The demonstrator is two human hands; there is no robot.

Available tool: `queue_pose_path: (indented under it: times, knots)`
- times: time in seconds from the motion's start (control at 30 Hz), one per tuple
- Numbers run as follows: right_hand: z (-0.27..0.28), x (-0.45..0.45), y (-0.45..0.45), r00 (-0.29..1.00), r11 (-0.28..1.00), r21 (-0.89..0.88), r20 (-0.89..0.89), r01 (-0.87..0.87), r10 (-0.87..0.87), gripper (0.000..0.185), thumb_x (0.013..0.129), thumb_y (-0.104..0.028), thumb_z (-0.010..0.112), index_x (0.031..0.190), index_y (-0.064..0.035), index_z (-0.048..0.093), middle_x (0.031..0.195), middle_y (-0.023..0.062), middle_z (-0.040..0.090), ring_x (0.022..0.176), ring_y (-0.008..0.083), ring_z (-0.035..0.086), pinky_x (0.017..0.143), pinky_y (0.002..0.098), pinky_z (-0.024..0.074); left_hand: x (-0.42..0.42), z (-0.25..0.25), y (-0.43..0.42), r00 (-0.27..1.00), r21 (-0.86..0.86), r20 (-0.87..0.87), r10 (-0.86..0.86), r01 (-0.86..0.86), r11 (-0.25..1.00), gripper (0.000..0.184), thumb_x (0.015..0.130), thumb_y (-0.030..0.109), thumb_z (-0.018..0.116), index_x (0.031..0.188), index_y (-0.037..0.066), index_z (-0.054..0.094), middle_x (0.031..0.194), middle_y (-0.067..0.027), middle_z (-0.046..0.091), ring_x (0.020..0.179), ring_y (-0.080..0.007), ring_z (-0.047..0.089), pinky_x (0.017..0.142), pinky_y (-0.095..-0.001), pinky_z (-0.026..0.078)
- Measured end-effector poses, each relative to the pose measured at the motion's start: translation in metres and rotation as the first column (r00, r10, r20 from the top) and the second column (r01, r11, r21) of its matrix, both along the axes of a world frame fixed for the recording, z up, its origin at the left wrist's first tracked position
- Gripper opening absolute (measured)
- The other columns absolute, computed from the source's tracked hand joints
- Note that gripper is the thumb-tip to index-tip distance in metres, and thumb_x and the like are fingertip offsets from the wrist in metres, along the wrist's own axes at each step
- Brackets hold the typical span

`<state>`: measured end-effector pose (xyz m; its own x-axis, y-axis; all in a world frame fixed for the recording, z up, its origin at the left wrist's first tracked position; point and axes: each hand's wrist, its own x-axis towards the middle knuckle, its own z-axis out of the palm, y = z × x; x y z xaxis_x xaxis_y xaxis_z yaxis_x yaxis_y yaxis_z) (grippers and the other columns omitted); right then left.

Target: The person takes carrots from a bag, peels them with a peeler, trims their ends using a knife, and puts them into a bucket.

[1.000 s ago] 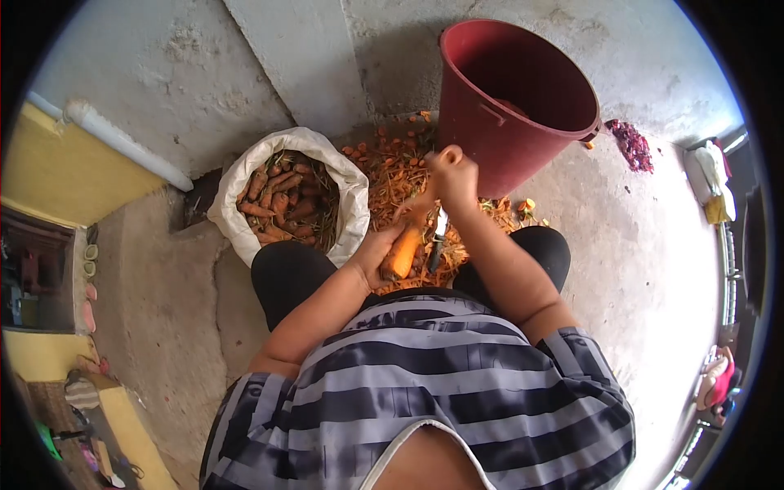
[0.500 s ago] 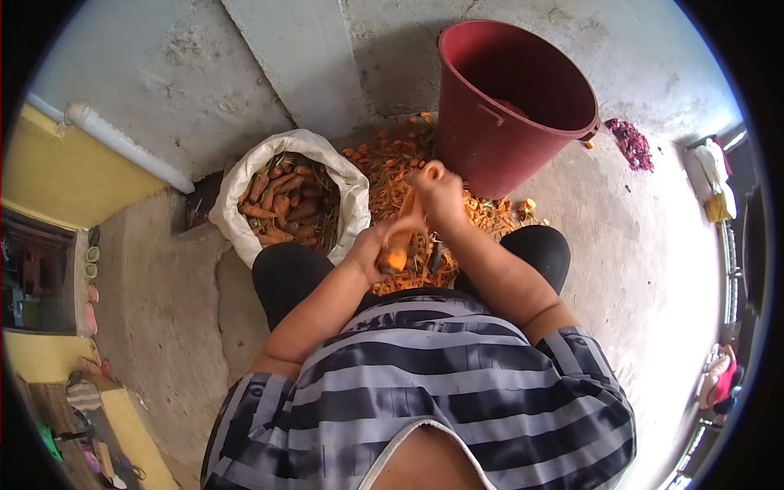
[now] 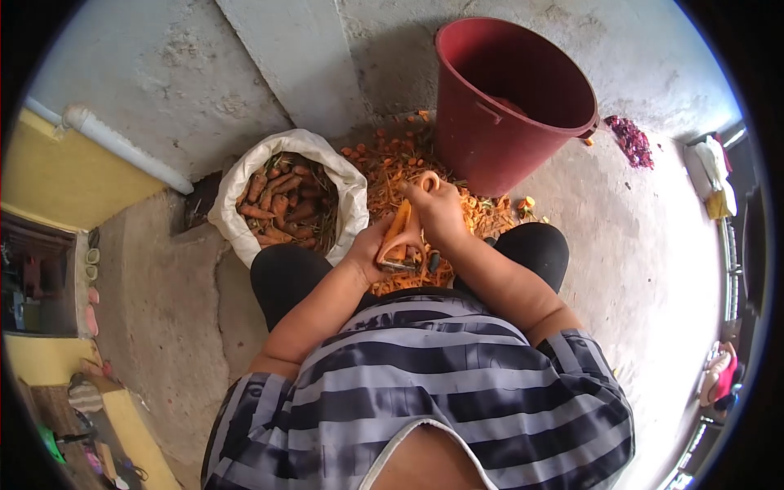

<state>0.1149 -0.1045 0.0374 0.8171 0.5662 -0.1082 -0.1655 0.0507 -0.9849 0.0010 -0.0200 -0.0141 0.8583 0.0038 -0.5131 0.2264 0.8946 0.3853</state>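
My left hand is closed around a carrot, whose bright orange side shows between my two hands. In my right hand is a peach-coloured vegetable peeler, its looped handle end sticking out past my fingers. The peeler's wide forked head lies over the near end of the carrot, by my left fingers. Whether the blade touches the carrot I cannot tell. Below both hands, orange peelings cover the floor between my knees.
A white sack of unpeeled carrots stands by my left knee. A tall dark red bin stands beyond my right hand, near the wall. Carrot ends lie beside the bin, and a dark reddish heap lies farther right.
My right hand has come slightly nearer to me, and the peeler's head has moved down over the carrot's near end. My left hand keeps its hold, almost in place.
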Motion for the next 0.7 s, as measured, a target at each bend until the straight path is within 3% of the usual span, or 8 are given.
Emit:
queue_pose_path:
  times: [0.03, 0.17, 0.23, 0.33, 0.47, 0.5, 0.53, 0.7]
  knots:
    - [-0.005, 0.006, 0.005, 0.999, 0.996, -0.082, 0.042, -0.017, 0.020, 0.019, 0.074, -0.014, 0.063, 0.065, -0.0044, 0.049, 0.059, -0.0004, 0.046, 0.055, 0.0065, 0.041, 0.047, 0.0228, 0.0341, -0.003, -0.002, -0.001, 0.999, 0.028, 0.025, -0.033, 0.033, 0.999, 0.039, 0.092, 0.039, 0.033, 0.110, 0.007, 0.047, 0.088, -0.0093, 0.054, 0.065, -0.0195, 0.052, 0.051, -0.0293, 0.046]
    - [-0.030, 0.103, 0.011, 0.859, 0.873, -0.073, 0.234, 0.483, -0.455, 0.015, 0.069, -0.012, 0.063, 0.067, -0.0010, 0.054, 0.061, 0.0016, 0.052, 0.055, 0.0094, 0.046, 0.050, 0.0271, 0.0397, -0.007, 0.003, -0.004, 0.983, -0.104, 0.094, -0.160, 0.169, 0.980, 0.037, 0.091, 0.039, 0.036, 0.110, 0.009, 0.047, 0.080, -0.0074, 0.049, 0.069, -0.0177, 0.049, 0.055, -0.0289, 0.045]
    - [-0.051, 0.139, 0.002, 0.819, 0.820, 0.048, 0.040, 0.570, -0.572, 0.015, 0.071, -0.011, 0.062, 0.066, -0.0033, 0.051, 0.059, 0.0018, 0.050, 0.053, 0.0094, 0.044, 0.048, 0.0269, 0.0375, -0.008, 0.004, -0.003, 0.988, -0.106, 0.095, -0.121, 0.131, 0.986, 0.034, 0.091, 0.038, 0.036, 0.110, 0.011, 0.046, 0.080, -0.0077, 0.048, 0.070, -0.0181, 0.048, 0.055, -0.0293, 0.044]
    - [0.010, 0.085, -0.008, 0.934, 0.932, 0.056, -0.049, 0.357, -0.355, 0.017, 0.072, -0.012, 0.064, 0.066, -0.0034, 0.050, 0.059, 0.0021, 0.049, 0.052, 0.0090, 0.043, 0.047, 0.0253, 0.0359, -0.004, 0.005, 0.007, 0.998, -0.064, 0.065, 0.020, -0.016, 0.998, 0.034, 0.092, 0.038, 0.036, 0.112, 0.013, 0.045, 0.079, -0.0079, 0.048, 0.069, -0.0187, 0.048, 0.056, -0.0298, 0.045]
    - [0.014, 0.000, -0.005, 0.987, 0.978, 0.194, -0.155, 0.071, -0.041, 0.022, 0.072, -0.016, 0.067, 0.066, -0.0048, 0.050, 0.059, 0.0004, 0.046, 0.054, 0.0081, 0.042, 0.047, 0.0241, 0.0347, 0.002, -0.021, 0.010, 0.992, -0.153, 0.115, 0.045, -0.027, 0.988, 0.037, 0.091, 0.039, 0.036, 0.107, 0.008, 0.047, 0.086, -0.0104, 0.053, 0.069, -0.0189, 0.053, 0.059, -0.0324, 0.047]
    - [0.008, -0.003, -0.003, 0.992, 0.984, 0.180, -0.129, 0.019, 0.004, 0.022, 0.073, -0.017, 0.067, 0.066, -0.0045, 0.050, 0.059, 0.0004, 0.046, 0.054, 0.0080, 0.042, 0.048, 0.0242, 0.0350, 0.004, 0.019, -0.005, 0.988, -0.095, -0.062, 0.140, -0.145, 0.985, 0.039, 0.091, 0.039, 0.036, 0.106, 0.005, 0.046, 0.090, -0.0113, 0.055, 0.070, -0.0184, 0.055, 0.057, -0.0333, 0.048]
    - [-0.004, -0.004, 0.000, 0.993, 0.986, 0.165, -0.103, -0.034, 0.051, 0.021, 0.073, -0.018, 0.067, 0.066, -0.0043, 0.051, 0.059, 0.0003, 0.047, 0.055, 0.0080, 0.042, 0.048, 0.0244, 0.0353, 0.002, 0.014, -0.003, 0.997, -0.071, -0.019, 0.071, -0.073, 0.995, 0.039, 0.091, 0.039, 0.035, 0.108, 0.006, 0.046, 0.089, -0.0108, 0.054, 0.070, -0.0184, 0.055, 0.057, -0.0329, 0.048]
    - [-0.043, 0.097, 0.016, 0.912, 0.914, -0.012, 0.057, 0.407, -0.405, 0.016, 0.072, -0.013, 0.065, 0.071, -0.0018, 0.054, 0.061, 0.0018, 0.050, 0.053, 0.0100, 0.044, 0.047, 0.0263, 0.0362, -0.008, -0.004, -0.004, 0.986, -0.104, 0.091, -0.142, 0.151, 0.983, 0.037, 0.091, 0.042, 0.037, 0.108, 0.011, 0.046, 0.081, -0.0062, 0.048, 0.069, -0.0177, 0.049, 0.057, -0.0302, 0.046]
